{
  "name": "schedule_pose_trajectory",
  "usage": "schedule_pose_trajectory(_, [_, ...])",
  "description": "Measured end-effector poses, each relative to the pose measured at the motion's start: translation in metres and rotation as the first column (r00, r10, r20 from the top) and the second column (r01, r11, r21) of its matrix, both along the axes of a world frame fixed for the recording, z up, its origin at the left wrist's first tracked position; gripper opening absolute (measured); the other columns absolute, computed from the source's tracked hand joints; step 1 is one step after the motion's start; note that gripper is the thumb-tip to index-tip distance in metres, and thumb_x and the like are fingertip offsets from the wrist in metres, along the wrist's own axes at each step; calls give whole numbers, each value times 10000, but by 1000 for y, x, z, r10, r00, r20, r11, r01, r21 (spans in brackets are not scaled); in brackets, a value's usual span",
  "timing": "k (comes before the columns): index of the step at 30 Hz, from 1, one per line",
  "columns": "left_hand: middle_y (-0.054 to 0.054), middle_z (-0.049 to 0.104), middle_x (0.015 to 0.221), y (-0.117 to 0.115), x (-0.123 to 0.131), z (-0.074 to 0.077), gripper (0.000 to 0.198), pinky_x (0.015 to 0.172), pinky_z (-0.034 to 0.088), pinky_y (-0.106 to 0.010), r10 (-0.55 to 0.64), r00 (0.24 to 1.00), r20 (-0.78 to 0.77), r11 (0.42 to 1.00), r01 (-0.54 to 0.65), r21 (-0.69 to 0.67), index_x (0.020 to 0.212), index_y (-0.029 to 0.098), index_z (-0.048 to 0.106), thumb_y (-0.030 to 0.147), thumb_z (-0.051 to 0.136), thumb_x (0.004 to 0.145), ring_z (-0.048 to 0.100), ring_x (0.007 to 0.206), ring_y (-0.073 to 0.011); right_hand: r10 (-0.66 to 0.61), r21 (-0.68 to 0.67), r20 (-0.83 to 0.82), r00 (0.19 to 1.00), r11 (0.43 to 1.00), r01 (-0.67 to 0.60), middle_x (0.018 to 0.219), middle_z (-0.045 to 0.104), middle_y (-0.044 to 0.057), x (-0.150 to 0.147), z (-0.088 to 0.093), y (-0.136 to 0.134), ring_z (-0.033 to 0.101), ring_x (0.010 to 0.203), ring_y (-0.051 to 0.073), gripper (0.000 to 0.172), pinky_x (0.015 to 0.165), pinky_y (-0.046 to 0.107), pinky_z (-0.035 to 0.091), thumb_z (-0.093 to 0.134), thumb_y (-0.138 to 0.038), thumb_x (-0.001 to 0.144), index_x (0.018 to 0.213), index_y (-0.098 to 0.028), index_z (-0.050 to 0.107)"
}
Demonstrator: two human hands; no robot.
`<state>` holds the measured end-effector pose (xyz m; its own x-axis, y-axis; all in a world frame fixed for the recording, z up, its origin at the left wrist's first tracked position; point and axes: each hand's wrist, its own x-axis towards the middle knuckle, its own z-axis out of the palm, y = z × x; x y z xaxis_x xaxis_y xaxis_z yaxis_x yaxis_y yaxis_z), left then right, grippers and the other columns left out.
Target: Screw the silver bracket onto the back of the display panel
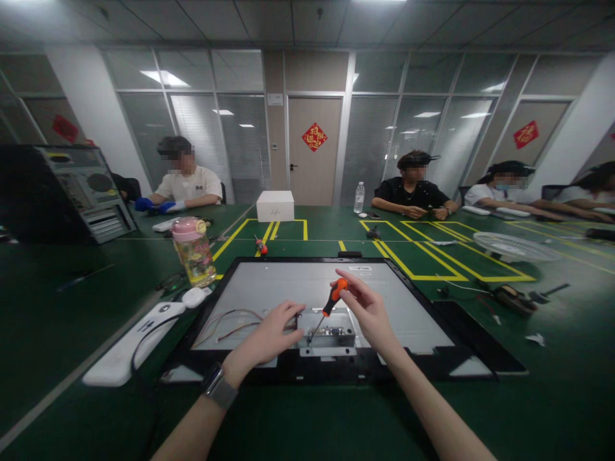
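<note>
A flat display panel [384, 307] with a black frame and grey back lies on the green table. Near its front edge is a metal bracket [336, 339] with a small circuit board. My right hand [368, 307] holds an orange and black screwdriver [335, 296] by the handle, its shaft slanting down left to the bracket. My left hand [276, 330] rests at the bracket's left side with its fingers spread, and its palm is hidden. Thin cables [230, 314] lie on the panel left of that hand.
Left of the panel are a white power bank-like device [139, 342] and a pink-lidded bottle [193, 253]. A black slab [478, 336] lies at the right. Behind stand a white box [275, 206] and a water bottle [359, 197]. Several people sit across the table [327, 234].
</note>
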<state>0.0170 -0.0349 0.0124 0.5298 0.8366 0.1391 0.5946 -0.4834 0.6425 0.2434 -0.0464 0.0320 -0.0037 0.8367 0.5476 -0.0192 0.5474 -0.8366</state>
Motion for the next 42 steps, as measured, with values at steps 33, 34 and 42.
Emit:
schedule_pose_trajectory(33, [-77,537,1267,-1,0,0,483,1028,370,-328,11,1000,-11,1000,-11,2,1308,210,515,297,530,833,513,1158,-230,8,11,2,1000,1000,-8,990,675,52,-1,1,-2,653,870,212,272,803,351,541,666,-367,819,1062,-253,707])
schedule_pose_trajectory(34, [-78,535,1270,-1,0,1,483,1028,370,-328,11,1000,-10,1000,-11,3,1309,211,515,294,530,833,513,1160,-230,17,11,1,1000,1000,-17,992,677,52,-1,1,-2,653,889,216,277,818,357,537,655,-368,828,1077,-256,701])
schedule_pose_trajectory(42, [-79,540,1255,1,0,-4,484,1017,382,-328,3,1000,-14,1000,-3,16,1315,218,510,320,537,842,520,1145,-228,16,13,-5,1000,1000,-16,983,674,48,-1,-3,-1,654,865,203,301,800,338,543,677,-372,812,1086,-248,691])
